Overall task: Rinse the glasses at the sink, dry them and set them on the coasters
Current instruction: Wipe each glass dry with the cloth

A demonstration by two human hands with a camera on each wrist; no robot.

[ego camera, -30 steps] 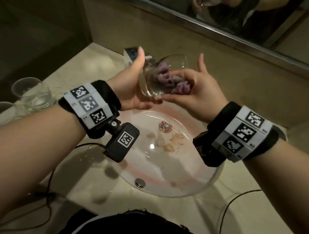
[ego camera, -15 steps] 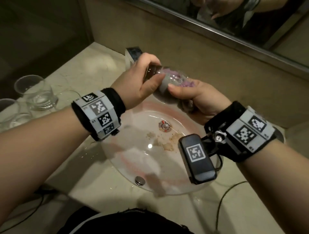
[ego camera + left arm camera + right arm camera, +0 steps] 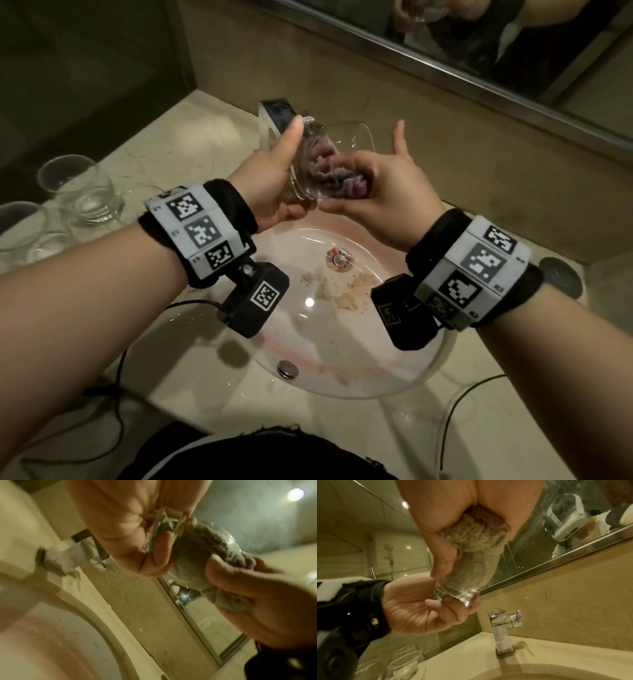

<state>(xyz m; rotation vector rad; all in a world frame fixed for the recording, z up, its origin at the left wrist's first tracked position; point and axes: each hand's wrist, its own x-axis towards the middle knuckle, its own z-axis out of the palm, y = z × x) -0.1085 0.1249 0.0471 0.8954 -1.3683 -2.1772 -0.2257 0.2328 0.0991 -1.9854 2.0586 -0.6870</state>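
Note:
A clear glass (image 3: pixel 346 144) lies tilted above the sink (image 3: pixel 428 370), its mouth toward the right. My left hand (image 3: pixel 284 178) grips its thick base, thumb up along the side. A purple cloth (image 3: pixel 325 164) is stuffed inside the glass. My right hand (image 3: pixel 370 192) pinches the cloth at the mouth, little finger raised. In the left wrist view my fingers (image 3: pixel 161 545) curl round the glass base (image 3: pixel 164 524). The right wrist view shows the cloth (image 3: pixel 476 540) running from my palm into the glass (image 3: pixel 458 588). A dark round coaster (image 3: pixel 561 277) lies on the counter at the right.
Two more glasses (image 3: pixel 78 188) (image 3: pixel 20 229) stand on the counter at the left. The square chrome faucet (image 3: pixel 277 113) stands behind the held glass. Pale crumbs lie near the drain (image 3: pixel 337 260). A mirror (image 3: pixel 513 41) runs along the back wall. Cables trail over the counter's front.
Half a second ago both wrists were twisted with my left hand over the glass. They have turned back, so the glass has rotated round the cloth.

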